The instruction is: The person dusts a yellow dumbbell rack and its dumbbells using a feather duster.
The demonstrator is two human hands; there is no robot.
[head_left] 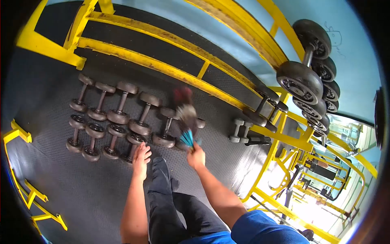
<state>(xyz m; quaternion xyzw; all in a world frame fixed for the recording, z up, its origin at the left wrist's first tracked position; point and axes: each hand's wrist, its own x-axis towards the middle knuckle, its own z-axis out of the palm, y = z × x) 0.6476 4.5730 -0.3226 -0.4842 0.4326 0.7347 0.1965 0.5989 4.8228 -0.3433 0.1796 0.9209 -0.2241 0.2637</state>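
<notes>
My right hand (196,157) is closed around the handle end of a feather duster (186,116), with light blue near the grip, grey in the middle and dark red at the tip. Motion blurs the duster, which overlaps the dumbbells behind it. My left hand (141,157) holds nothing; its fingers are stretched and slightly apart. Just beyond those fingers, in this view, is a dark dumbbell (135,138) of the nearer row. Farther away stands a second row, with a dumbbell (145,113) left of the duster and another dumbbell (165,128) close beside it.
Yellow rack bars (162,67) run across behind the dumbbells. Larger dumbbells (300,81) rest on the rack at upper right. Small grey dumbbells (236,130) stand on the black textured floor (93,191) to the right. A yellow frame (36,199) is at lower left.
</notes>
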